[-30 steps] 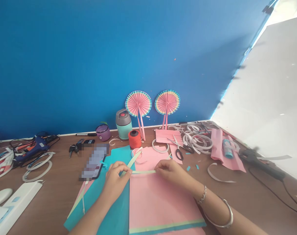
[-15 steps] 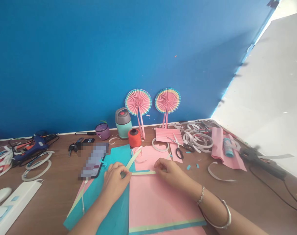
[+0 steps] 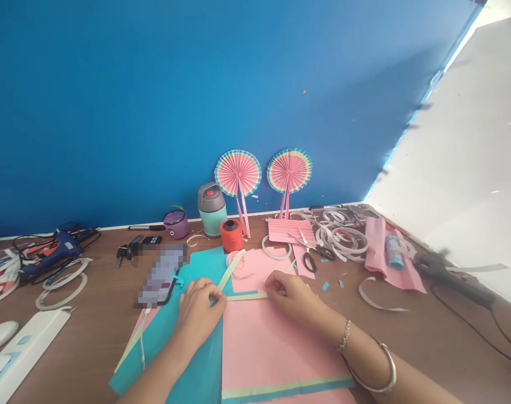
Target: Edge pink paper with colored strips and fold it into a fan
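A pale yellow-green paper strip [image 3: 247, 297] lies along the far edge of a pink paper sheet [image 3: 280, 342]. My left hand [image 3: 202, 307] pinches the strip near the sheet's far left corner, and a loose length of it slants up beyond the fingers. At the far right my right hand [image 3: 291, 294] has thumb and fingers closed on the same strip, its fingertips partly hidden. The near edge of the sheet carries yellow-green and blue bands. Under my left arm is a teal paper sheet [image 3: 200, 365].
Scissors [image 3: 309, 255] lie on pleated pink paper beyond my right hand. A phone [image 3: 162, 278], a red thread spool [image 3: 231, 235] and a teal-grey flask [image 3: 212, 210] stand or lie farther back. Two round paper fans [image 3: 238, 173] lean against the blue wall. Glue guns flank the desk.
The view has shifted very slightly. Both hands keep their hold on the strip in almost the same place.
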The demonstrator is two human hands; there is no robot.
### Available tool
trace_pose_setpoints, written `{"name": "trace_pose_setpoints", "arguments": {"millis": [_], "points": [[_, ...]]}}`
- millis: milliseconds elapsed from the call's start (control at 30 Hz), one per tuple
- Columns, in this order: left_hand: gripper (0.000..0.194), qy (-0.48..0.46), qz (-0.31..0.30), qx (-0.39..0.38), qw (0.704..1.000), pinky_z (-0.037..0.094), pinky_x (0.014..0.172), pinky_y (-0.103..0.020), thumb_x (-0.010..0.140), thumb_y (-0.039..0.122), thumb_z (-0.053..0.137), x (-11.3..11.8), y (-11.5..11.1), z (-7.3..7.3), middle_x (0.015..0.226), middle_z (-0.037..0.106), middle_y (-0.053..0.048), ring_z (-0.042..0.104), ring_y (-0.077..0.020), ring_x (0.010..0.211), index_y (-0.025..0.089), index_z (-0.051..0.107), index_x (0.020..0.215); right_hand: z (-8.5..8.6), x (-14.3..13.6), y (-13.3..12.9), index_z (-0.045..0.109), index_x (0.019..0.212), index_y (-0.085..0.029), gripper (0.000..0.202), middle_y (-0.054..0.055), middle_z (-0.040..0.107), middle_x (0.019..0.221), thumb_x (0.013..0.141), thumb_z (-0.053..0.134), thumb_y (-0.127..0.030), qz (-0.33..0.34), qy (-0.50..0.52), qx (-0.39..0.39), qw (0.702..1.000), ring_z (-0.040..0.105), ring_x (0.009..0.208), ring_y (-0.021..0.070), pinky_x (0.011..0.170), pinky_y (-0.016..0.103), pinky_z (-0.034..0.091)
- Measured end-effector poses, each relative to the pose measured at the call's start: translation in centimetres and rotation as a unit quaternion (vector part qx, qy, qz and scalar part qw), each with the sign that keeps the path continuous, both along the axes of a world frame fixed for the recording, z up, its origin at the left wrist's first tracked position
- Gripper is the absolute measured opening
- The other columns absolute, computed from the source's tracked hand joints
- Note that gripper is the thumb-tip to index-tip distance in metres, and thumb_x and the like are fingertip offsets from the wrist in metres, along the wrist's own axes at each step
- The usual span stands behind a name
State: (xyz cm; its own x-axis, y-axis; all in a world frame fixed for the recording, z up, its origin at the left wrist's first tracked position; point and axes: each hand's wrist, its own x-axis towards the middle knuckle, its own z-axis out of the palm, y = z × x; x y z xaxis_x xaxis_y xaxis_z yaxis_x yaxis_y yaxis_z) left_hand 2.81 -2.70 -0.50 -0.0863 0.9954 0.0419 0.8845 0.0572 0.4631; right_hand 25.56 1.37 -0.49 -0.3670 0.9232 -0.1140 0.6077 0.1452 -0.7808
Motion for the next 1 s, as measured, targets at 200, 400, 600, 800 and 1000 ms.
{"name": "trace_pose_setpoints", "arguments": {"millis": [200, 400, 600, 800, 1000], "points": [[0.013, 0.007, 0.002, 0.003, 1.0, 0.038, 0.076, -0.037, 0.074, 0.022, 0.052, 0.12, -0.02, 0.13, 0.088, 0.064, -0.002, 0.056, -0.0241, 0.092, 0.022, 0.058, 0.062, -0.06, -0.11, -0.01, 0.058, 0.083, -0.018, 0.013, 0.001, 0.063, 0.076, 0.077, 0.046, -0.018, 0.003, -0.006, 0.013, 1.0, 0.054, 0.066, 0.0133, 0.058, 0.023, 0.036], [0.013, 0.011, 0.002, 0.004, 1.0, 0.039, 0.077, -0.038, 0.074, 0.023, 0.051, 0.09, 0.06, -0.12, 0.089, 0.063, -0.002, 0.055, -0.0246, 0.093, 0.022, 0.058, 0.062, -0.1, -0.18, -0.01, 0.057, 0.082, -0.018, 0.013, 0.002, 0.062, 0.076, 0.075, 0.046, -0.016, 0.003, -0.007, 0.012, 1.0, 0.055, 0.067, 0.0138, 0.059, 0.023, 0.037], [0.013, 0.014, 0.0, 0.001, 1.0, 0.039, 0.078, -0.038, 0.074, 0.022, 0.05, 0.08, -0.01, -0.14, 0.089, 0.062, -0.002, 0.055, -0.0242, 0.094, 0.022, 0.058, 0.063, 0.11, -0.23, -0.04, 0.056, 0.081, -0.018, 0.013, 0.001, 0.062, 0.074, 0.074, 0.046, -0.014, 0.001, -0.019, 0.017, 1.0, 0.053, 0.065, 0.0133, 0.058, 0.022, 0.037], [0.013, 0.013, -0.001, 0.0, 1.0, 0.038, 0.078, -0.038, 0.075, 0.023, 0.05, 0.12, -0.03, -0.13, 0.089, 0.062, -0.002, 0.054, -0.0238, 0.093, 0.022, 0.057, 0.063, 0.19, -0.3, -0.08, 0.056, 0.082, -0.018, 0.015, 0.001, 0.062, 0.073, 0.074, 0.045, -0.013, 0.002, -0.024, 0.009, 1.0, 0.054, 0.065, 0.0136, 0.058, 0.023, 0.037], [0.014, 0.014, -0.002, -0.007, 1.0, 0.038, 0.078, -0.038, 0.075, 0.023, 0.049, 0.13, -0.02, -0.13, 0.091, 0.062, -0.002, 0.054, -0.0238, 0.094, 0.022, 0.057, 0.064, -0.11, -0.27, 0.04, 0.056, 0.082, -0.018, 0.016, 0.001, 0.062, 0.073, 0.073, 0.045, -0.011, -0.003, -0.029, 0.017, 0.999, 0.054, 0.065, 0.013, 0.056, 0.022, 0.035]]}}
